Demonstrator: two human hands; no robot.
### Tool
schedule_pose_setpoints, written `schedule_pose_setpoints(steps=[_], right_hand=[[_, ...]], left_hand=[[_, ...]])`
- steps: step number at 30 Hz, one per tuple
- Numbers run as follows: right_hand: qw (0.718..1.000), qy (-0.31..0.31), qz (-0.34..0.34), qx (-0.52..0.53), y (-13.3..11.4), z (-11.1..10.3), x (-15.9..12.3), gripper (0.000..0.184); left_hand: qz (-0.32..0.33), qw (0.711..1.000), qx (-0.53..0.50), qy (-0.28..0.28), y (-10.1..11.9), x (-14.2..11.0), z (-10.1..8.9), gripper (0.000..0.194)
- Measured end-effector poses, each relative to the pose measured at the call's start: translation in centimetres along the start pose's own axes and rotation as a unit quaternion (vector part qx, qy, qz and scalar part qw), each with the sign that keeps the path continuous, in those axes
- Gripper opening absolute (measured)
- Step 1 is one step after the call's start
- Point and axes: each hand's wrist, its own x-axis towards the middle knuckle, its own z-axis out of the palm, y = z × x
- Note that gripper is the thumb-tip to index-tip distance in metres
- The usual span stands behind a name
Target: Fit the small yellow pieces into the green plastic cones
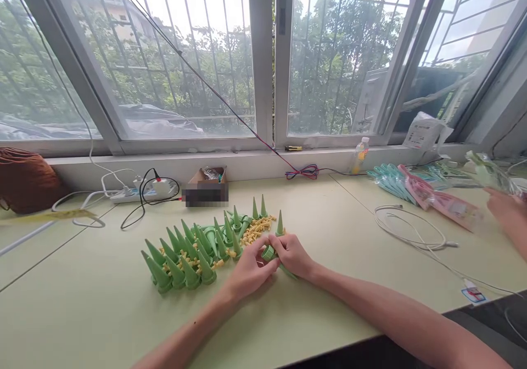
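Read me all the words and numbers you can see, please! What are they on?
There are none I can read for sure.
Bottle: label too small and blurred.
White bag: marks too blurred.
Pink packet: label too blurred.
Little blue-edged card: too small.
Small box: its front is hidden by a blurry patch.
Green cones: no writing that I can see.

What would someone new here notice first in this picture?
Probably the cluster of green cones standing in rough rows on the pale table, with a heap of small yellow pieces at its far right end. Just right of that, the left hand and right hand meet around a green part. Behind everything, big barred windows look onto trees.
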Motion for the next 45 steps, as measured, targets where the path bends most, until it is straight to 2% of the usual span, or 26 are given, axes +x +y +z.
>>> schedule_pose_setpoints(steps=[23,36,45], right_hand=[[1.0,-0.017,0.003,-0.022,-0.01,-0.16,0.09,0.052],[1.0,-0.02,0.003,-0.024,0.05,-0.15,-0.03,0.054],[0.999,-0.025,0.002,-0.021,0.16,-0.16,-0.11,0.055]], left_hand=[[0.023,0.996,0.09,-0.005,0.51,0.1,-0.32,0.018],[0.058,0.993,0.099,-0.021,0.24,-0.01,-0.57,0.016],[0.056,0.994,0.093,-0.025,0.26,-0.02,-0.58,0.015]])
